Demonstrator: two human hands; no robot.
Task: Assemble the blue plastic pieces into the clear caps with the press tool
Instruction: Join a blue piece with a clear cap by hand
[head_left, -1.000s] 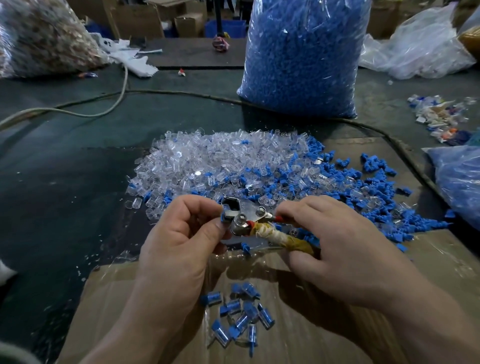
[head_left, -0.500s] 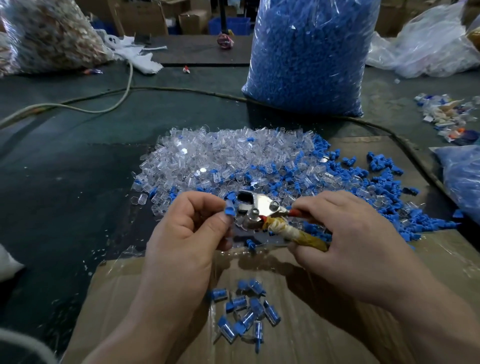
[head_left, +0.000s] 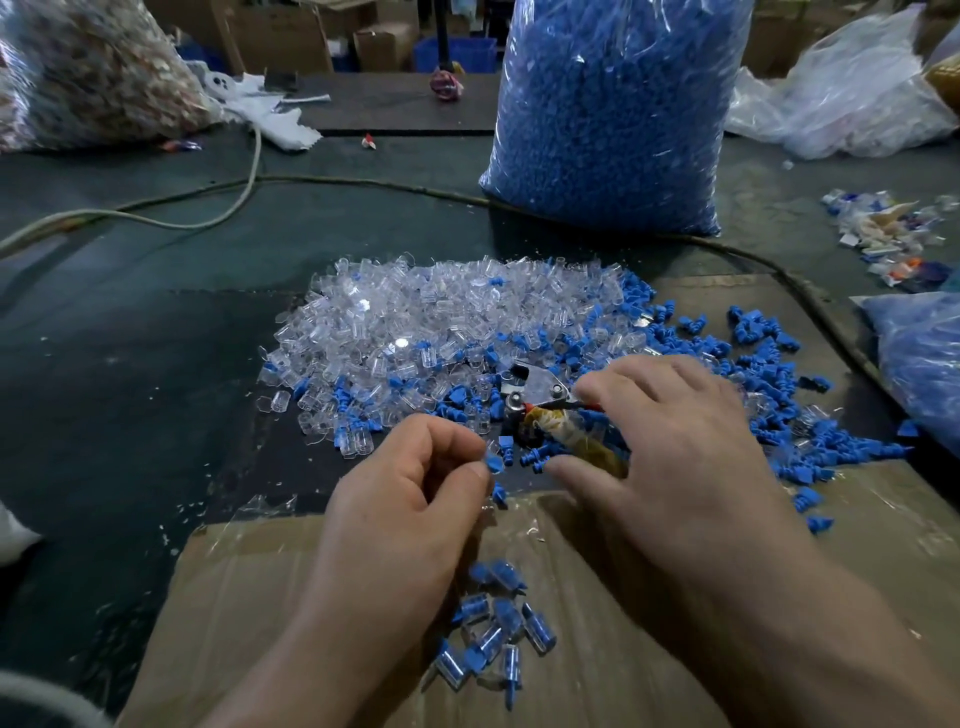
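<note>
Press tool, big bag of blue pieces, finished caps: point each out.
Press tool (head_left: 537, 387): head view, metal plate at its head.
Bag of blue pieces (head_left: 613, 114): head view, middle of its front.
Finished caps (head_left: 498, 629): head view, centre of the small near pile.

A small blue piece (head_left: 494, 462) is pinched between the thumb and forefinger of the left grip (head_left: 410, 499), near the far edge of a sheet of cardboard (head_left: 260, 597). The press tool (head_left: 535, 395) is laid just beyond it. Its tape-wrapped handle is covered by the right grip (head_left: 675, 452), whose fingers are stretched out over it. A heap of clear caps (head_left: 415, 322) is spread on the dark tabletop (head_left: 130, 364), and loose blue pieces (head_left: 753, 353) are scattered to its right. A cluster of assembled caps (head_left: 493, 634) is seen on the cardboard between the wrists. A tall bag of blue pieces (head_left: 613, 114) is stood at the far side, and a pale cable (head_left: 156, 221) is trailed across the tabletop.
</note>
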